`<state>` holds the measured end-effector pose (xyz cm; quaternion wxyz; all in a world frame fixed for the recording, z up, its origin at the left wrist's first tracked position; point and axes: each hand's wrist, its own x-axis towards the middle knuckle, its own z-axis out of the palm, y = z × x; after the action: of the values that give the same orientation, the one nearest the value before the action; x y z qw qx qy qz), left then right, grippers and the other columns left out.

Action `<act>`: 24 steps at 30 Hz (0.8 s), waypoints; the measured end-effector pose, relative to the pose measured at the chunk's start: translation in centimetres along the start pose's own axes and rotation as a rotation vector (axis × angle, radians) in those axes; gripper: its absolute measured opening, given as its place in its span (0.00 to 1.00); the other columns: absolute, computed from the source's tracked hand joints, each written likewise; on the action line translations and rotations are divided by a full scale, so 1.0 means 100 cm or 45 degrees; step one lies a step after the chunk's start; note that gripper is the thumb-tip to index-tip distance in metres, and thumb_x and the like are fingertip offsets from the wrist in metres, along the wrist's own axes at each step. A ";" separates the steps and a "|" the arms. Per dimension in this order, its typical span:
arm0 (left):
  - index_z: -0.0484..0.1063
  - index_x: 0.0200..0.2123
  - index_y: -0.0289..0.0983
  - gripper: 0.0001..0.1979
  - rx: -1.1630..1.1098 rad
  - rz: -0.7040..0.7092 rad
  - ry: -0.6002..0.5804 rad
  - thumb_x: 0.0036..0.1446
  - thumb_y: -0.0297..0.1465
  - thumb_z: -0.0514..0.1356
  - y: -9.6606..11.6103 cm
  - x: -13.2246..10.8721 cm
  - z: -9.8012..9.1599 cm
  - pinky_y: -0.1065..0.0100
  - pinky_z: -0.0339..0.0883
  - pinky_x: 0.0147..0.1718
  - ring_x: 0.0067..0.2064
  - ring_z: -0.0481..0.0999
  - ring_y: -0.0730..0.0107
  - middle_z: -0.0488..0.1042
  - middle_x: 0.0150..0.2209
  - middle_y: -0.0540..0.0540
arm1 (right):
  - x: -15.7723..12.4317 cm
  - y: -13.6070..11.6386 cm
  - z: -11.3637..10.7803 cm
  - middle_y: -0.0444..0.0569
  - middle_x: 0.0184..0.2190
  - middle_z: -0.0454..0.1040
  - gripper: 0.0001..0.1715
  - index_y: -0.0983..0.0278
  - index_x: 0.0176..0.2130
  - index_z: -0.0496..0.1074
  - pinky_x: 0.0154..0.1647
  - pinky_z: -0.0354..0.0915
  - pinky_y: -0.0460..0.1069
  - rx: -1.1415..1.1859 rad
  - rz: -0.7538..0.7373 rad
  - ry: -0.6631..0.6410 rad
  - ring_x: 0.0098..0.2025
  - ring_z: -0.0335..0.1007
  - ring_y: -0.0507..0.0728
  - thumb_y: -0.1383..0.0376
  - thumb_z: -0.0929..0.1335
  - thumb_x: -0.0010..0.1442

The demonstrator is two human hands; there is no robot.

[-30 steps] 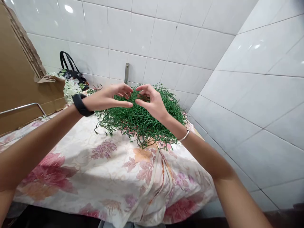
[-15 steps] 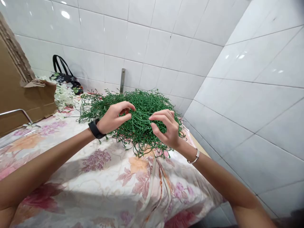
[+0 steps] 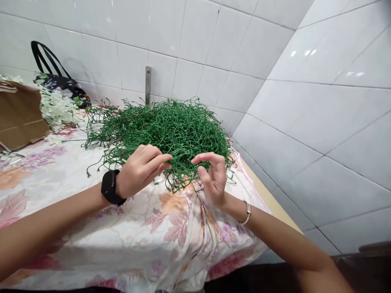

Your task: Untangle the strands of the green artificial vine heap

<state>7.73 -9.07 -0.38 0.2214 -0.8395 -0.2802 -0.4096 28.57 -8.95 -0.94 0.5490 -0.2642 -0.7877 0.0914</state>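
Note:
A large tangled heap of thin green artificial stems (image 3: pixel 174 126) with small knobs on their tips lies on the table. At its near edge is my left hand (image 3: pixel 143 167), wearing a black band. Its fingers are drawn close together, tips against the green strands; whether a stem is pinched there is lost in the tangle. My right hand (image 3: pixel 213 175), with a silver bangle on the wrist, faces it across a short gap. Thumb and forefinger are apart in a curve, in front of the heap, and I see nothing held between them.
A flowered cloth (image 3: pixel 128 236) covers the table. At the left are a cardboard box (image 3: pixel 21 116), white artificial flowers (image 3: pixel 58 110) and a black floral bag (image 3: pixel 62 86). A metal bracket (image 3: pixel 148 85) stands against the tiled wall (image 3: pixel 195 40); another tiled wall closes the right side.
The view has tilted down and shifted right. My left hand's thumb and fingers have come closer together, and both hands now sit nearer the heap's front edge.

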 end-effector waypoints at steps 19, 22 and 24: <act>0.64 0.36 0.35 0.09 0.015 0.101 0.040 0.49 0.26 0.58 0.017 -0.011 0.011 0.68 0.57 0.28 0.29 0.63 0.72 0.67 0.26 0.48 | -0.008 0.003 0.011 0.46 0.31 0.69 0.23 0.64 0.32 0.67 0.43 0.57 0.51 0.274 0.328 -0.284 0.36 0.63 0.51 0.61 0.50 0.63; 0.64 0.36 0.34 0.09 0.020 0.119 0.058 0.49 0.25 0.58 0.017 -0.013 0.013 0.69 0.57 0.28 0.29 0.63 0.72 0.67 0.25 0.48 | -0.007 0.003 0.011 0.46 0.32 0.68 0.12 0.63 0.36 0.66 0.42 0.58 0.50 0.254 0.285 -0.274 0.37 0.63 0.51 0.60 0.58 0.59; 0.64 0.35 0.34 0.08 0.008 0.114 0.057 0.50 0.25 0.58 0.016 -0.014 0.015 0.69 0.56 0.28 0.29 0.63 0.72 0.67 0.25 0.48 | -0.007 0.002 0.012 0.45 0.32 0.68 0.11 0.62 0.39 0.65 0.42 0.58 0.50 0.184 0.211 -0.283 0.37 0.64 0.51 0.62 0.64 0.54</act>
<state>8.89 -9.76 -2.56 0.2483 -0.8410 -0.2387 -0.4172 27.68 -8.94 -2.04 0.4668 -0.2761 -0.8104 0.2215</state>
